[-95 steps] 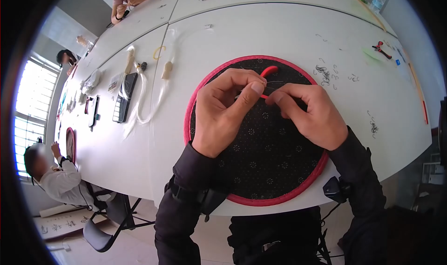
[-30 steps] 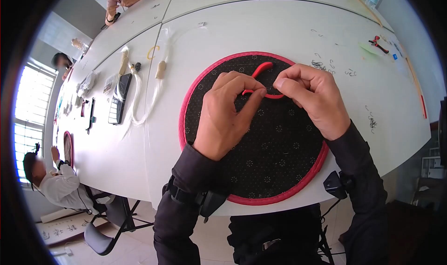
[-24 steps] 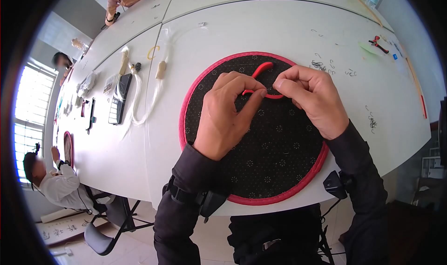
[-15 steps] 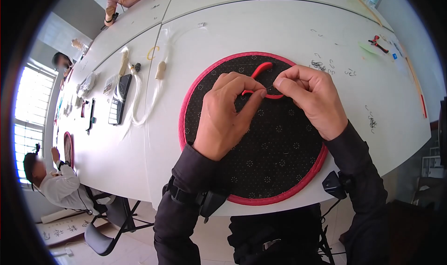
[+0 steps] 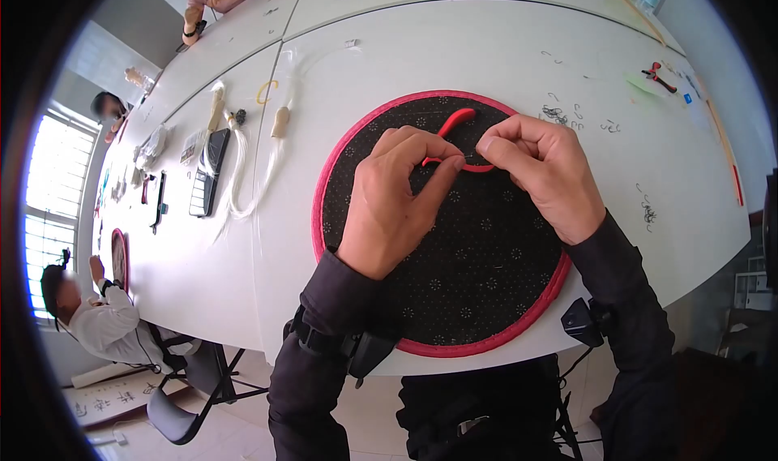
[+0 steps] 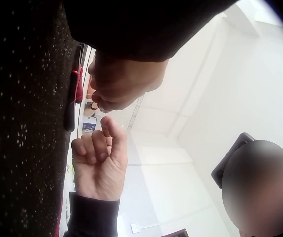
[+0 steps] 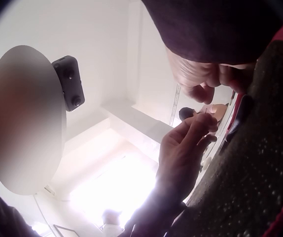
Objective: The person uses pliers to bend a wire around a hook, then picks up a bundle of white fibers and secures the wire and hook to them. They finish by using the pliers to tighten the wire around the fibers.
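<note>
Above a round black mat [image 5: 454, 274] with red trim, my two hands face each other, fingertips a short gap apart. My left hand [image 5: 393, 197] pinches a tiny dark, thin piece that looks like a fish hook [image 7: 206, 111], its tip poking up from the fingertips in the right wrist view. My right hand [image 5: 551, 177] has thumb and forefinger together on a thin line, hardly visible between the hands; its other fingers are curled in. Under the fingertips lie pliers with red handles [image 5: 459, 120], their head hidden behind the left hand.
Loose dark hooks [image 5: 556, 114] lie right of the mat, with another small heap [image 5: 648, 214] nearer. More pliers [image 5: 660, 78] sit at the far right. Leftward are a phone [image 5: 211, 169] and a hank of clear line [image 5: 239, 193]. Other people sit around the table.
Compared with about three seconds ago, my right hand is higher and its fingertips stand level with the left ones; more of the pliers' handles shows. Over the last second both hands stay nearly still.
</note>
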Demonstrator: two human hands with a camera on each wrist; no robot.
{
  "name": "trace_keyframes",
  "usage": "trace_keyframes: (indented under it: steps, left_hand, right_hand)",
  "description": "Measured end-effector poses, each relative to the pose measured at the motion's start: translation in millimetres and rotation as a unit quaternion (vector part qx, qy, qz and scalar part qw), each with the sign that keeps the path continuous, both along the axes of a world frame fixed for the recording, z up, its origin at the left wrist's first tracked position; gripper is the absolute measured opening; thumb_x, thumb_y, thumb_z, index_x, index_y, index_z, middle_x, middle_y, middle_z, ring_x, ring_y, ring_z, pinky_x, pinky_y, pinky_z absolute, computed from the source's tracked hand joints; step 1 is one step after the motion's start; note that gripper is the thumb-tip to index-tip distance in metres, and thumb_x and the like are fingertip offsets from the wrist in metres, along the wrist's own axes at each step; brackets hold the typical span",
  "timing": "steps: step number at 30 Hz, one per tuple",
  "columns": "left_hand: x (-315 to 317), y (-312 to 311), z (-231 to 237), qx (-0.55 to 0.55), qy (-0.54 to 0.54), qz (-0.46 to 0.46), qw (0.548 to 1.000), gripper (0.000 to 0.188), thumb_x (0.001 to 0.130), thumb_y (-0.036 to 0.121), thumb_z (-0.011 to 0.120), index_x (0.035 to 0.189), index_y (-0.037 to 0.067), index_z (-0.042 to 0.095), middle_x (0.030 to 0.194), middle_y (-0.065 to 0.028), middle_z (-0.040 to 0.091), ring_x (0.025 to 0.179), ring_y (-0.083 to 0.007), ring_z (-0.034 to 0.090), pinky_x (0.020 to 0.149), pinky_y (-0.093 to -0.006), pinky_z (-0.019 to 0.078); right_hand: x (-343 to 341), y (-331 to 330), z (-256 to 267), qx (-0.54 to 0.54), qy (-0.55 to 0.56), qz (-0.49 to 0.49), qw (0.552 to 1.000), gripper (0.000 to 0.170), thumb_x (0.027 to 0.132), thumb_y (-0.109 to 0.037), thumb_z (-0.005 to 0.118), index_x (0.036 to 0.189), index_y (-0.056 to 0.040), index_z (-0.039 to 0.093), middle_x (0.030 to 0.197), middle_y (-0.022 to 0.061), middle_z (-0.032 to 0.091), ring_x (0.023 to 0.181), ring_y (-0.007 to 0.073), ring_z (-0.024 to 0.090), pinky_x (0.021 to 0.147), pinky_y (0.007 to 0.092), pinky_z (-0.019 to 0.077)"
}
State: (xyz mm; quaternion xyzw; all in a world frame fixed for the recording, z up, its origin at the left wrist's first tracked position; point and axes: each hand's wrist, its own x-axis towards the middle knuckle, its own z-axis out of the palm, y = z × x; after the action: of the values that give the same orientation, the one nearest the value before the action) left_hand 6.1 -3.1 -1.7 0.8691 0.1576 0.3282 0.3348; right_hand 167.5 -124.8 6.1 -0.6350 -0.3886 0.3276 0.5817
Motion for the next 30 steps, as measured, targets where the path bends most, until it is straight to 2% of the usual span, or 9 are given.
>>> trace_keyframes:
  steps: [8,20,30]
  left_hand:
    - [0.4,0.5,-0.4,-0.001,0.000,-0.004,1.000,0.008,0.090,0.005,0.073,0.094,-0.001,0.069,0.090,-0.0075,0.069,0.084,-0.0170,0.063,0.079,-0.0302,0.0496]
    - [-0.2,-0.8,2.2,0.011,-0.011,0.014,1.000,0.007,0.088,0.004,0.072,0.092,-0.001,0.069,0.090,-0.0088,0.070,0.087,-0.0186,0.066,0.082,-0.0311,0.0521]
    - [0.2,-0.4,0.6,0.025,-0.017,-0.003,1.000,0.007,0.086,0.001,0.072,0.092,-0.001,0.070,0.092,-0.0090,0.070,0.089,-0.0197,0.066,0.083,-0.0317,0.0517]
  right_hand:
    - [-1.1,0.2,0.4,0.011,0.026,0.003,1.000,0.017,0.095,-0.016,0.069,0.091,0.0006,0.070,0.067,-0.0069,0.058,0.060,-0.0004,0.045,0.054,0.0204,0.0347]
    - [-3.2,2.3,-4.7,-0.005,-0.026,0.019,0.999,0.024,0.096,-0.024,0.068,0.095,0.0008,0.069,0.064,-0.0065,0.053,0.058,0.0007,0.042,0.054,0.0215,0.0340]
    - [0.9,2.3,-8.8,-0.001,-0.080,0.042,0.996,0.020,0.094,-0.020,0.069,0.091,-0.0004,0.070,0.062,-0.0075,0.049,0.057,0.0012,0.040,0.052,0.0224,0.0332]
